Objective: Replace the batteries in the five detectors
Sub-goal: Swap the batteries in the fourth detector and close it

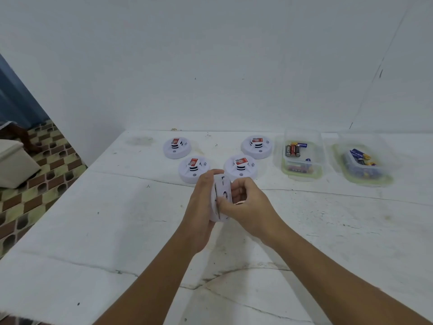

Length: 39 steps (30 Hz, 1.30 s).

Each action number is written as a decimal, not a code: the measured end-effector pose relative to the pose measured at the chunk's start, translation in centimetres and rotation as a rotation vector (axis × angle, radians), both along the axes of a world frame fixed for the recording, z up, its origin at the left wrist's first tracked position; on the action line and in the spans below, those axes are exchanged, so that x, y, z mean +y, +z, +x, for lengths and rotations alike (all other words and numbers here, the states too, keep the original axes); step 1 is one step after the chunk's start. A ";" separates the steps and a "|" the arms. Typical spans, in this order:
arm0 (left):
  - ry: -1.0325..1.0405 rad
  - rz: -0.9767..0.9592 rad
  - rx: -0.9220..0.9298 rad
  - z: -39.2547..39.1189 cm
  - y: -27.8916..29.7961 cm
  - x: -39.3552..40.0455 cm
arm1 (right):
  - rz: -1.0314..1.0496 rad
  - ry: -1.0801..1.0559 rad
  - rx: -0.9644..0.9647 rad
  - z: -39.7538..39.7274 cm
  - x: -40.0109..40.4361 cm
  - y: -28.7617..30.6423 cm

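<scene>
- One detector [220,198] held on edge between both hands, above table [117,231].
- Left hand [201,207] cups it; right hand [246,205] fingers curl on its right face.

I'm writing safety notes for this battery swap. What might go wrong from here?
The round white detector is held on edge above the white table between left hand and right hand; it may slip. Mixed loose batteries in the clear plastic container risk confusing old with new.
</scene>
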<state>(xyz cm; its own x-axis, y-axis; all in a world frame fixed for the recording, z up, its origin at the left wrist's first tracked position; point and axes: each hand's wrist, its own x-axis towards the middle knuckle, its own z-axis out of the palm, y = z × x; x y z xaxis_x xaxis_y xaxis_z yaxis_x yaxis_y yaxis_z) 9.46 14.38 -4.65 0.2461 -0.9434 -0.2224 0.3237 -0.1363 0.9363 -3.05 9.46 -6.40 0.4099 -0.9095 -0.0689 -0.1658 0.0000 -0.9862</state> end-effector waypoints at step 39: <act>-0.210 0.238 0.363 5.4 -1.9 -0.3 | -0.663 0.180 0.143 -1.6 -2.2 -3.2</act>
<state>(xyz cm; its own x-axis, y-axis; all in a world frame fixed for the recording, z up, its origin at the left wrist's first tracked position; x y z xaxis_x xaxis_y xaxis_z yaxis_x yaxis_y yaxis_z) 14.85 14.12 -6.53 -0.0782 -0.8769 -0.4743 0.5667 -0.4305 0.7025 -4.67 7.25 -9.57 0.5861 -0.6974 0.4125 -0.2352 -0.6336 -0.7371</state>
